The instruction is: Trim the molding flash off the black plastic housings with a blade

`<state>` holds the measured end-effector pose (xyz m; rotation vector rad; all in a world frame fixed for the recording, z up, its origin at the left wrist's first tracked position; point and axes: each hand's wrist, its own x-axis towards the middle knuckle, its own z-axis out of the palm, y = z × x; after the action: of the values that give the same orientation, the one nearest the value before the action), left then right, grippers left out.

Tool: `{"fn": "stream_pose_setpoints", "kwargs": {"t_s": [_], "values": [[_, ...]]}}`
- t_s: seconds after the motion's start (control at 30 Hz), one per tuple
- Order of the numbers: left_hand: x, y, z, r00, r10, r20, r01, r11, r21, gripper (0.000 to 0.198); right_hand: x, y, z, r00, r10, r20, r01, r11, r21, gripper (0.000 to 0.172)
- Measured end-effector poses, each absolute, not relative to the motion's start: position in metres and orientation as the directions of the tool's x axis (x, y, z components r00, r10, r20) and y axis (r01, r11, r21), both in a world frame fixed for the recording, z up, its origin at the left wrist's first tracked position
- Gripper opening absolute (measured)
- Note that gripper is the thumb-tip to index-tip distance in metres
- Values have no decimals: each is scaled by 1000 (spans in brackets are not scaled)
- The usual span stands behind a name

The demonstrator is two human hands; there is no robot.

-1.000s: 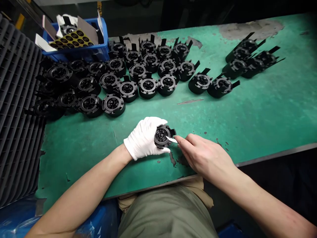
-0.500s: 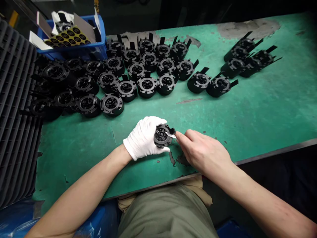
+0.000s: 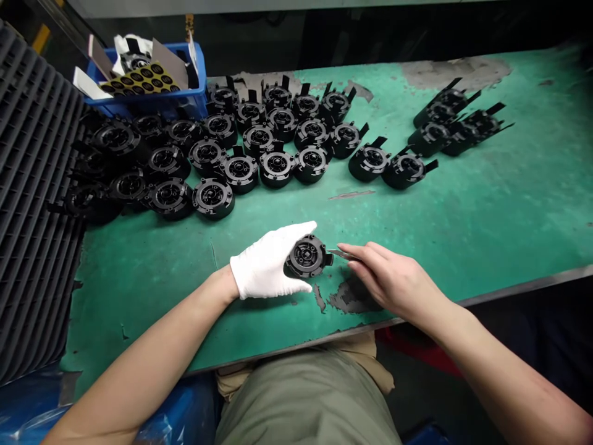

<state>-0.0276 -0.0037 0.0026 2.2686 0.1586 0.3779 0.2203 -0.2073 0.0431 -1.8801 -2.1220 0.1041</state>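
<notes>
My left hand (image 3: 262, 264), in a white glove, cups a round black plastic housing (image 3: 306, 256) over the bench near its front edge. The ringed, recessed face of the housing points up at me, and a short tab sticks out on its right side. Its underside is hidden, as are some of the gloved fingers. Bare and just to the right, my right hand (image 3: 393, 272) pinches a thin metal blade (image 3: 341, 254) between thumb and fingers. The blade's tip points left, close to the tab; whether it touches cannot be made out.
Many similar black housings (image 3: 277, 165) stand in rows on the green bench (image 3: 491, 228), with a smaller cluster (image 3: 447, 127) at the back right. A blue bin (image 3: 197, 102) holding cardboard and a sticker sheet (image 3: 143, 79) is behind them. Stacked grey ribbed trays (image 3: 37, 216) border the left.
My right hand has drawn the blade rightward, off the housing's face to beside its tab. My left thumb and fingers have opened wider around the housing. The whole view has shifted slightly.
</notes>
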Motion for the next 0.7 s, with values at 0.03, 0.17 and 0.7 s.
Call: {"fn": "stream_pose_setpoints", "kwargs": {"t_s": [0.03,0.17,0.7], "values": [[-27,-4,1,943,239,232,-12,-670,742,123,221,-204,42,-126,977,171,960,164,-228,34],[-24,-5,-4,926,242,290,-45,-692,720,116,222,-190,42,-225,963,147,969,237,-74,33],[-24,-3,-4,928,227,296,-60,-692,719,109,224,-181,66,-337,941,-29,939,338,68,36]]}}
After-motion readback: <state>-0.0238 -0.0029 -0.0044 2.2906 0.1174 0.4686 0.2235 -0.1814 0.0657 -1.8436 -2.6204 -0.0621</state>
